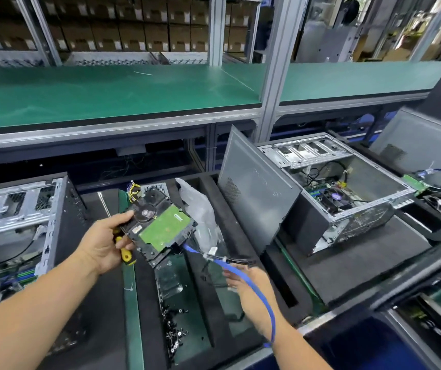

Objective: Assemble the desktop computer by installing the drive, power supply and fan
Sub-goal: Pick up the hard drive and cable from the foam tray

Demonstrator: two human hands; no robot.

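Green circuit board faces up on the drive point(160, 225), held at frame centre. Left hand point(104, 244) grips the drive together with a yellow screwdriver point(126, 252). Right hand point(243, 283), lower centre, is blurred; its fingers look loosely spread under the blue cable point(254, 289). Open case point(342, 188) sits at right. Risk: the doubled grip may slip, dropping the drive; the trailing cable may snag.

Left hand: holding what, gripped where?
Left hand grips the hard drive by its near-left edge, with a yellow-handled screwdriver in the same hand.
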